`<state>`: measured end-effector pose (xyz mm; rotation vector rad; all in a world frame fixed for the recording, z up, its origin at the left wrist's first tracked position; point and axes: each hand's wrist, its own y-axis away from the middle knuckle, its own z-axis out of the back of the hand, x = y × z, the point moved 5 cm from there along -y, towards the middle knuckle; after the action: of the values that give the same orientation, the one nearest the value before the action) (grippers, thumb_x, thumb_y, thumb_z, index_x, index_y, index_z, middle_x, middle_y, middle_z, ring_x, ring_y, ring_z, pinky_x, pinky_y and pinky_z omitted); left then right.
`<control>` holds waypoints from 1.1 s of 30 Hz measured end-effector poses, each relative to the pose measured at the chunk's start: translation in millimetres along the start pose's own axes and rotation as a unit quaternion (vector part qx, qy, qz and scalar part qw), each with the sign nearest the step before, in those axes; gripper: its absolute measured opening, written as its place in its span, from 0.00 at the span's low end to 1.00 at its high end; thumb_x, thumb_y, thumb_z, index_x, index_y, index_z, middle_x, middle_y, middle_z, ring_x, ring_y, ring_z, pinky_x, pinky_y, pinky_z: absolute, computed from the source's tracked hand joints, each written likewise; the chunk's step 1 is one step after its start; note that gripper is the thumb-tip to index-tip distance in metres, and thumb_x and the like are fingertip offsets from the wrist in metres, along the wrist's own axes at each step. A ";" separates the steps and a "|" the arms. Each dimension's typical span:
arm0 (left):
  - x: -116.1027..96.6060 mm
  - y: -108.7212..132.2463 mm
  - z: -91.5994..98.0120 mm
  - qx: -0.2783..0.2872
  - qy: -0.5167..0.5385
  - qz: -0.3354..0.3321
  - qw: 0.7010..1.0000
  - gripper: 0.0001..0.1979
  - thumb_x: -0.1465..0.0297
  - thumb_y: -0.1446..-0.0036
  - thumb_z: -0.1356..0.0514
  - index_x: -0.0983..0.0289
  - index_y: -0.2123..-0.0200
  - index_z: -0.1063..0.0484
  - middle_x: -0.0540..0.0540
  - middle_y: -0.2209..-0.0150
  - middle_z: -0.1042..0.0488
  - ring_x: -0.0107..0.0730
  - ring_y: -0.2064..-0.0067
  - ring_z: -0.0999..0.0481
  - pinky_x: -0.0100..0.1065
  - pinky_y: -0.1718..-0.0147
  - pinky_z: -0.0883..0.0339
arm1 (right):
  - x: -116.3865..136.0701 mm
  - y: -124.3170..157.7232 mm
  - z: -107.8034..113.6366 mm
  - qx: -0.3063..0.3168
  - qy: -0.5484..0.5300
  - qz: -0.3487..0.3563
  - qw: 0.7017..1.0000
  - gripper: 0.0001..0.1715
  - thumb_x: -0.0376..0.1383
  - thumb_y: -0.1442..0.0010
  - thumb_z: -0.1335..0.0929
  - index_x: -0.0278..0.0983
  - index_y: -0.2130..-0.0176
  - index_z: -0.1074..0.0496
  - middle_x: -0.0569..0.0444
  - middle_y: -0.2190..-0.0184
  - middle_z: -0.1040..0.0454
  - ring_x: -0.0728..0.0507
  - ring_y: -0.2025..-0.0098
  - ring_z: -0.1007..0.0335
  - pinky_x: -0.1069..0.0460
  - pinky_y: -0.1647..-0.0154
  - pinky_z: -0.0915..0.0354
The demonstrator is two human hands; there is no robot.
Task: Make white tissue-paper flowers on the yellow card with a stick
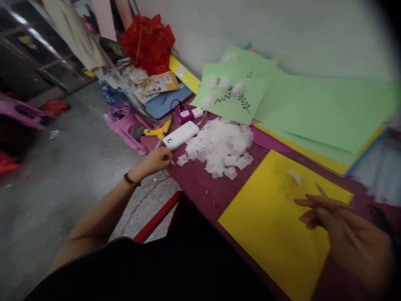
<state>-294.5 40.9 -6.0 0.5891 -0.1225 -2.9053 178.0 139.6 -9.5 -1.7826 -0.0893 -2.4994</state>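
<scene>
My left hand (158, 161) is at the near left edge of the table, thumb and fingers pinched together. A small white bit of paper shows at its fingertips. Right beside it spreads a heap of thin white paper squares (222, 144), with a single loose square (182, 159) close by. My right hand (347, 234) hovers over a yellow sheet (266, 217), fingers bent around a slim pen-like tool (321, 190) whose grey tip points up and away. Just past that tip, a small crumpled white paper piece (294, 176) rests on the sheet.
A white power bank (181, 135), yellow glue gun (159, 130) and purple plug adapter (184, 113) stand behind my left hand. Green sheets (316, 104), one bearing pale paper flowers (224, 83), lie along the wall. A pink stool (130, 129) is beside the table.
</scene>
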 end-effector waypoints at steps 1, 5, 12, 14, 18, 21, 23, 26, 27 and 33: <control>-5.2 -2.3 4.7 -0.009 0.011 -0.010 1.000 0.05 0.73 0.52 0.46 0.65 0.73 0.31 0.51 0.72 0.30 0.28 0.69 0.33 0.30 0.68 0.39 | -1.5 0.4 1.9 0.021 -0.027 -0.012 0.999 0.14 0.47 0.45 0.30 0.46 0.60 0.22 0.46 0.63 0.22 0.43 0.74 0.29 0.46 0.75 0.33; -48.0 -33.3 16.0 0.012 0.122 -0.043 0.992 0.05 0.69 0.53 0.44 0.65 0.71 0.33 0.52 0.68 0.29 0.28 0.68 0.32 0.30 0.68 0.38 | -9.3 -7.4 18.2 0.006 -0.140 -0.029 0.990 0.22 0.50 0.36 0.39 0.43 0.50 0.29 0.53 0.71 0.24 0.48 0.80 0.35 0.51 0.79 0.39; -209.7 -104.1 -26.5 0.160 0.284 -0.176 0.929 0.11 0.70 0.52 0.42 0.64 0.62 0.34 0.48 0.73 0.32 0.22 0.75 0.35 0.26 0.76 0.42 | -21.4 -24.6 23.1 -0.048 -0.097 -0.006 0.994 0.22 0.49 0.34 0.41 0.38 0.60 0.26 0.54 0.73 0.29 0.50 0.78 0.37 0.53 0.78 0.41; -246.0 -120.5 -48.9 0.187 0.298 -0.208 0.912 0.18 0.72 0.52 0.42 0.65 0.55 0.35 0.47 0.74 0.32 0.21 0.76 0.37 0.25 0.78 0.44 | -23.1 -28.6 19.7 -0.051 -0.105 0.003 0.993 0.20 0.48 0.35 0.39 0.38 0.62 0.27 0.55 0.74 0.29 0.50 0.77 0.36 0.52 0.76 0.38; -288.8 -148.3 -83.9 0.204 0.304 -0.245 0.898 0.21 0.76 0.53 0.43 0.65 0.53 0.36 0.46 0.75 0.33 0.19 0.77 0.38 0.24 0.79 0.47 | -26.8 -36.6 14.9 -0.036 -0.102 0.011 0.994 0.18 0.47 0.36 0.38 0.38 0.64 0.28 0.55 0.75 0.29 0.48 0.74 0.33 0.51 0.72 0.36; -299.0 -162.5 -100.2 0.199 0.299 -0.232 0.904 0.11 0.76 0.53 0.43 0.66 0.63 0.33 0.46 0.76 0.35 0.19 0.77 0.38 0.24 0.79 0.47 | -29.0 -41.3 14.2 -0.031 -0.086 0.015 0.996 0.17 0.46 0.35 0.39 0.38 0.66 0.29 0.55 0.75 0.30 0.48 0.73 0.33 0.51 0.71 0.36; -298.1 -168.3 -109.8 0.202 0.297 -0.217 0.908 0.03 0.74 0.53 0.44 0.66 0.71 0.33 0.46 0.77 0.36 0.19 0.76 0.39 0.24 0.78 0.48 | -30.8 -44.1 15.6 -0.044 -0.073 0.012 0.996 0.17 0.45 0.35 0.39 0.38 0.68 0.30 0.56 0.75 0.31 0.48 0.73 0.34 0.51 0.71 0.37; -290.8 -174.0 -124.4 0.212 0.300 -0.203 0.908 0.02 0.73 0.52 0.44 0.66 0.74 0.34 0.46 0.78 0.36 0.19 0.76 0.40 0.24 0.78 0.48 | -34.3 -49.2 18.3 -0.065 -0.061 0.004 0.996 0.17 0.45 0.35 0.39 0.38 0.69 0.30 0.56 0.77 0.32 0.48 0.74 0.35 0.51 0.72 0.38; -287.8 -175.8 -128.8 0.213 0.302 -0.197 0.908 0.02 0.73 0.52 0.44 0.66 0.74 0.33 0.46 0.78 0.37 0.19 0.76 0.40 0.24 0.78 0.48 | -35.5 -51.1 18.7 -0.068 -0.061 0.002 0.996 0.17 0.45 0.35 0.39 0.38 0.69 0.31 0.56 0.77 0.32 0.48 0.75 0.35 0.52 0.72 0.38; -279.2 -183.0 -142.2 0.201 0.295 -0.172 0.918 0.02 0.73 0.52 0.44 0.66 0.73 0.34 0.46 0.78 0.36 0.19 0.76 0.39 0.24 0.78 0.47 | -42.4 -61.5 13.4 -0.057 -0.098 -0.022 0.993 0.16 0.44 0.36 0.39 0.39 0.69 0.31 0.57 0.78 0.31 0.48 0.76 0.35 0.52 0.73 0.37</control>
<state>-13.6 266.0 -51.9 1.6767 -0.5923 -2.8651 198.8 203.1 -45.7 -2.0901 0.0038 -2.3950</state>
